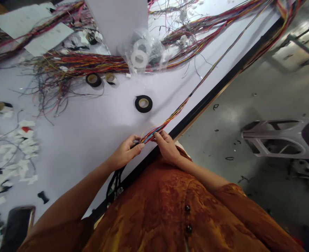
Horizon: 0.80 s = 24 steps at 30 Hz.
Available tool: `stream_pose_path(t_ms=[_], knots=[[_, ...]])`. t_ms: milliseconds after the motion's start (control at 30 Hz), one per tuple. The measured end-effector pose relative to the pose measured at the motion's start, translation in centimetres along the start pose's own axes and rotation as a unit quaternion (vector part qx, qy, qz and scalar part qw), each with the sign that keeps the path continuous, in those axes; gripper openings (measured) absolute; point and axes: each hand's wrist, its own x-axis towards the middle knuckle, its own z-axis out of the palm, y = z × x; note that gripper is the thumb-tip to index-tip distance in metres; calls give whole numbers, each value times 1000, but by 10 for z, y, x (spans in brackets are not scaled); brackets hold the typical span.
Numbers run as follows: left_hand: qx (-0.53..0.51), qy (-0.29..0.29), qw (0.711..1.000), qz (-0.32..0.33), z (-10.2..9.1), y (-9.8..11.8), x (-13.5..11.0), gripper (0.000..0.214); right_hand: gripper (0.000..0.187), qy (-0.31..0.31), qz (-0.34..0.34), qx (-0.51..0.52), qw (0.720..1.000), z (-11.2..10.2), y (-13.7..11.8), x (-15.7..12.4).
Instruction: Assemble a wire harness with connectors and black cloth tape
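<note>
A bundle of coloured wires (177,111) runs from the far upper right down to the table's near edge. Both hands grip it there, a short way apart. My left hand (126,151) is closed round the end where the wires pass into black wrapped branches (121,172), which hang over the edge. My right hand (167,146) pinches the bundle slightly farther along, thumb on top. Between the hands, red, blue and yellow wires lie side by side. Beyond them on the white table rests a roll of black tape (143,103), touched by neither hand.
Thick wire bundles (99,63) cross the back of the table, under a plastic bag of white rolls (141,56). More tape rolls (93,80) lie nearby. Paper scraps (15,161) and a phone (18,224) are at left. A plastic stool (277,138) lies on the floor at right.
</note>
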Motion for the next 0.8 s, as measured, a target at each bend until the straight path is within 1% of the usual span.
stream_pose_path(t_ms=[100, 167, 233, 300, 367, 433, 467, 533, 600, 700, 800], knots=[[-21, -28, 999, 25, 1, 0, -2, 51, 32, -21, 57, 85, 995, 5, -1, -5], [-55, -38, 997, 30, 1, -1, -3, 44, 32, -44, 118, 142, 982, 9, -4, -9], [-83, -23, 996, 33, 0, -3, -4, 39, 33, -62, 174, 185, 965, 11, -7, -11], [-89, 3, 995, 38, 1, -4, -6, 38, 32, -74, 200, 202, 956, 10, -9, -11], [-79, 36, 995, 46, 1, -3, -7, 38, 27, -68, 174, 181, 966, 8, -10, -10], [-68, 60, 995, 50, 2, -1, -7, 38, 23, -50, 122, 142, 981, 5, -10, -5], [-63, 65, 995, 49, 2, 0, -7, 37, 22, -41, 103, 130, 985, 3, -10, -2], [-60, 61, 995, 43, 2, 1, -7, 37, 26, -44, 98, 133, 985, 0, -13, 6], [-70, 45, 996, 33, 2, 1, -6, 39, 34, -69, 109, 154, 980, -5, -20, 16], [-91, 15, 996, 14, 1, 1, -5, 42, 43, -114, 103, 168, 974, -9, -29, 30], [-103, -7, 995, 7, 3, 0, -4, 43, 38, -168, 105, 160, 967, -7, -28, 37]])
